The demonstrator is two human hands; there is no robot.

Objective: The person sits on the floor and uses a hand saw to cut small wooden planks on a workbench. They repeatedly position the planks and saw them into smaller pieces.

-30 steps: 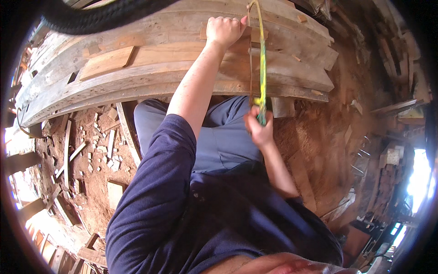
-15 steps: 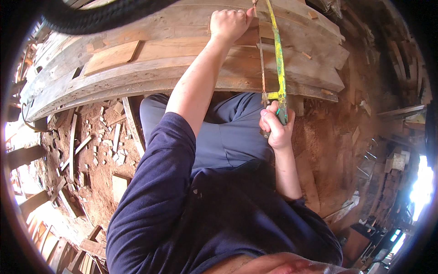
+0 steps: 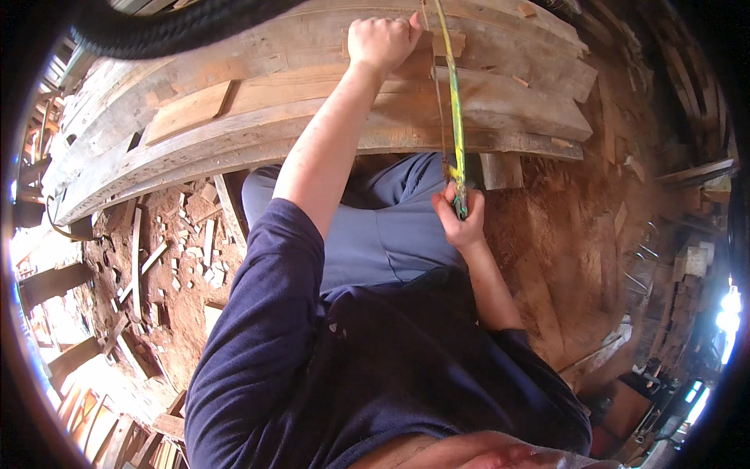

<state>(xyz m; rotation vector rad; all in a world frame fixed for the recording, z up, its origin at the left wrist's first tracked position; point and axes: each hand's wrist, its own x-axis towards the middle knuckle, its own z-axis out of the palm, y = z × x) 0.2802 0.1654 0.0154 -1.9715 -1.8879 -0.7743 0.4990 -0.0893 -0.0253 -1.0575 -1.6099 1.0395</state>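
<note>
Navy top (image 3: 391, 367), elbow-length sleeves (image 3: 262, 289), small pale marks (image 3: 337, 331) on its front, grey-blue trousers (image 3: 375, 244)

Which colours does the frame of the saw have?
The saw frame is yellow and green; head view shows it best.

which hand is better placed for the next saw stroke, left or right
Probably the right hand: it grips the saw at its near end. The left hand is up at the wood, beside the saw.

Bow saw (image 3: 455, 102): is turned more edge-on than half a second ago
Right hand (image 3: 466, 223): is shifted left, nearer the trousers (image 3: 355, 246)
</note>
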